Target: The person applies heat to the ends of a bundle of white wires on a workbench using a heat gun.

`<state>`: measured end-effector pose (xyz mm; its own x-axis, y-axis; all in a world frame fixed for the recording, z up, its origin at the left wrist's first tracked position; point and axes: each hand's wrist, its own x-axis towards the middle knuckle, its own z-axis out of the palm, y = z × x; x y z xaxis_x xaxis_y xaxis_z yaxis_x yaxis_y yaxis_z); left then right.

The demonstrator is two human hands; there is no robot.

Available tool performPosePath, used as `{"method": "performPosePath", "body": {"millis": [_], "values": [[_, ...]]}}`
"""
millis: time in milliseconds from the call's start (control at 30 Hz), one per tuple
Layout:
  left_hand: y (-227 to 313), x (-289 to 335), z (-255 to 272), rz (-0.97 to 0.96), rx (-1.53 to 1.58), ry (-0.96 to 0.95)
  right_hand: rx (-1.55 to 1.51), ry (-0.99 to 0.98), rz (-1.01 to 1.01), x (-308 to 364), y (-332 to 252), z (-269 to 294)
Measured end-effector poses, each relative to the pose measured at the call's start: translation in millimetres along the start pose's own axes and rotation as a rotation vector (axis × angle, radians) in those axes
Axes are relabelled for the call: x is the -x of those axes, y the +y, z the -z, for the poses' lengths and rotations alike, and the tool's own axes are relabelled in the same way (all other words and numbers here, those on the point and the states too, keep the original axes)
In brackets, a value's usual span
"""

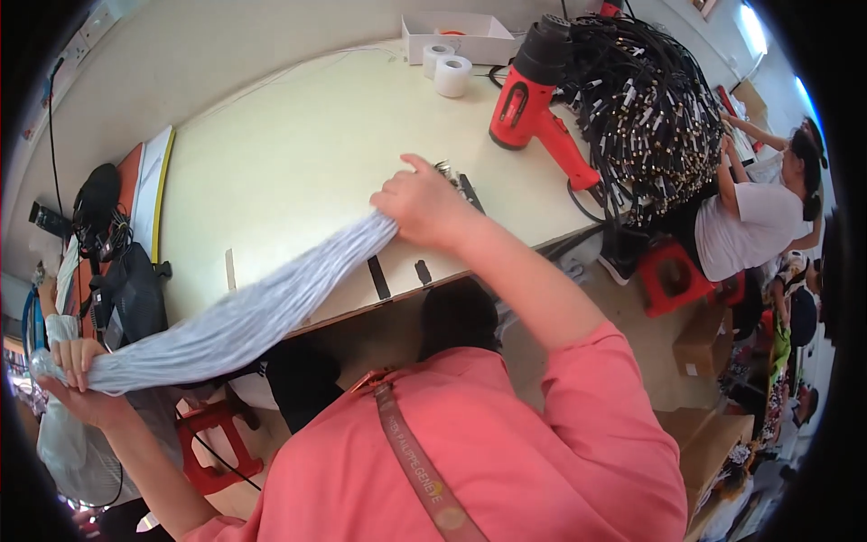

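Observation:
A long thick bundle of thin grey-white wires (244,312) stretches from the cream worktable (298,154) down to my lower left. My right hand (423,203) grips one end of the bundle at the table's front edge, forefinger raised. At the far left, off the table, my left hand (74,366) is closed around the other end. The bundle hangs taut between the two hands, crossing the table edge.
A red heat gun (533,113) lies on the table beside a big heap of black cables (646,99). Two white tape rolls (447,68) and a white box (461,32) stand at the back. Red stools (668,275) stand below. Another person (759,217) sits at right.

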<state>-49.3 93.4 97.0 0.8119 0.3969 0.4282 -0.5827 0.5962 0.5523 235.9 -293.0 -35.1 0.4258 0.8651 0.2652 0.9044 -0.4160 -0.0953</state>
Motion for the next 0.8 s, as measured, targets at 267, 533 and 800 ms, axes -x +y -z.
{"method": "performPosePath", "body": {"millis": [267, 533, 800], "values": [[-58, -31, 51, 0.019, -0.218, -0.004, 0.090, 0.248, -0.090, 21, 20, -2], [-63, -5, 107, -0.020, -0.209, 0.185, 0.014, 0.322, -0.362, 93, 18, 17], [-66, 0, 129, -0.133, -0.332, 0.342, 0.061, 0.369, -0.526, 91, 16, 10]]}}
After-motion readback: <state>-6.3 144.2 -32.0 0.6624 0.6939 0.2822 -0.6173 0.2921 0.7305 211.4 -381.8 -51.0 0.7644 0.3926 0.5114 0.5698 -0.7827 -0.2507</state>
